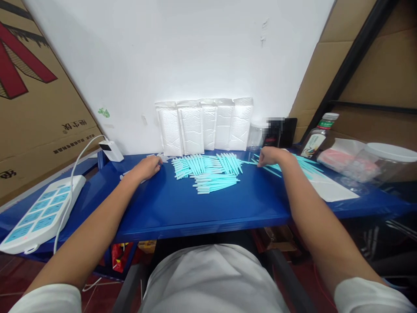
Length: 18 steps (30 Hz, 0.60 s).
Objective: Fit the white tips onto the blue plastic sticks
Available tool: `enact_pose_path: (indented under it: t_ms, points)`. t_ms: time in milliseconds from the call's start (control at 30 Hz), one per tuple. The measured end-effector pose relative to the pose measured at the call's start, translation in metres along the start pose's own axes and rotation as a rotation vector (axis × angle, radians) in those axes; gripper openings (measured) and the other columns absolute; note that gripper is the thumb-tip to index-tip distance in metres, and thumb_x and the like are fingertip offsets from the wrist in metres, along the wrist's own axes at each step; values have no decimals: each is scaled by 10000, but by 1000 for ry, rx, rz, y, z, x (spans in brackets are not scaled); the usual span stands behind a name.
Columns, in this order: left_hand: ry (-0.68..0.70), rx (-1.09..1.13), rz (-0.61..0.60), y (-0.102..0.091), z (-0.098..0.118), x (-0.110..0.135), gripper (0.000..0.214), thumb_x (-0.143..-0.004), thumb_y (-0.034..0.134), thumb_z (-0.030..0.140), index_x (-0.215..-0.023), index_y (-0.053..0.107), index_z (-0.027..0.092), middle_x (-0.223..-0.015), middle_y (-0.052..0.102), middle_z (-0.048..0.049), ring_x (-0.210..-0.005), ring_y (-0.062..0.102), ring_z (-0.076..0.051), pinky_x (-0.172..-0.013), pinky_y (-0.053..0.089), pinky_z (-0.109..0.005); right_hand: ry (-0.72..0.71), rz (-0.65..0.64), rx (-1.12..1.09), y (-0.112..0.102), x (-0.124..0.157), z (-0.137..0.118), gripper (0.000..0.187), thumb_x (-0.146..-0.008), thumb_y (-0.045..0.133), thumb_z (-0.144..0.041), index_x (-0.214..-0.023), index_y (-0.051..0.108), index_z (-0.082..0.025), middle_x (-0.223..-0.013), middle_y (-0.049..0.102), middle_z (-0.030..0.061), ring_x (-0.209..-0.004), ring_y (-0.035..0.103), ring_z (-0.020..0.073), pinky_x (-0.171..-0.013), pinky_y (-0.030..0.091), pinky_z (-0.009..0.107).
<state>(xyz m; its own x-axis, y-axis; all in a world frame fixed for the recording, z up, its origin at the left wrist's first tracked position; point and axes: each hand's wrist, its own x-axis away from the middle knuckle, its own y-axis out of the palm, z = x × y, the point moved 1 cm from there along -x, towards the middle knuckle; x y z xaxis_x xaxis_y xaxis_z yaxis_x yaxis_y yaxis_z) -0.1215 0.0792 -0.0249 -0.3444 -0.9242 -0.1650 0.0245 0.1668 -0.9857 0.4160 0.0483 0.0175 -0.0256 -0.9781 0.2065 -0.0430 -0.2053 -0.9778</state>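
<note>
Thin turquoise sticks with whitish tips, like swabs, lie in a layered pile (208, 167) mid-table. My left hand (150, 167) is left of the pile with its fingers curled closed, beside thin pale pieces (162, 157). Whatever those fingers hold, if anything, is hidden. On the pile's other side, my right hand (269, 155) points down with its fingers pinched together. Loose turquoise sticks (273, 171) lie around and below its fingertips, and more sticks (308, 166) spread out behind the wrist. I cannot make out what sits within the pinch.
Several white padded packets (192, 128) lean on the wall behind the pile. A power strip (44, 215) and a small white device (111, 150) with a cable stand left. On the right are a bottle (315, 138), a clear jar (386, 163) and a white sheet (335, 189).
</note>
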Motion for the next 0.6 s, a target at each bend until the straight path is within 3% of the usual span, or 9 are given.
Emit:
enact_pose_path:
  t_ms: [233,433,533,600]
  points:
    - [3,182,-29,-10,7,5,380,-737,570,257,-1078,720,183,-882,740,-106,-824,676,-278,-772,488,-341,3,1,52,-1,7,-5,189,-824,774,-346,-815,774,-157,-988,781,131,-861,731,286,-721,545,352]
    - [48,410,42,-20,26,11,432,-804,586,429,-1128,732,183,-912,735,-79,-826,660,-242,-788,497,-336,29,17,42,-4,6,3,183,-866,694,-295,-847,764,-126,-988,773,148,-862,727,279,-695,521,333]
    - [32,568,69,-25,37,13,513,-874,574,519,-1213,733,168,-942,739,-85,-845,663,-236,-787,499,-341,14,149,-51,-9,7,0,195,-900,671,-292,-817,743,-130,-903,772,145,-817,725,261,-703,512,323]
    - [4,695,88,-29,46,15,539,-899,585,562,-1233,737,166,-910,740,-78,-844,668,-227,-789,503,-337,-96,281,-218,-11,11,-12,187,-935,641,-291,-858,714,-137,-857,772,128,-779,722,227,-707,514,302]
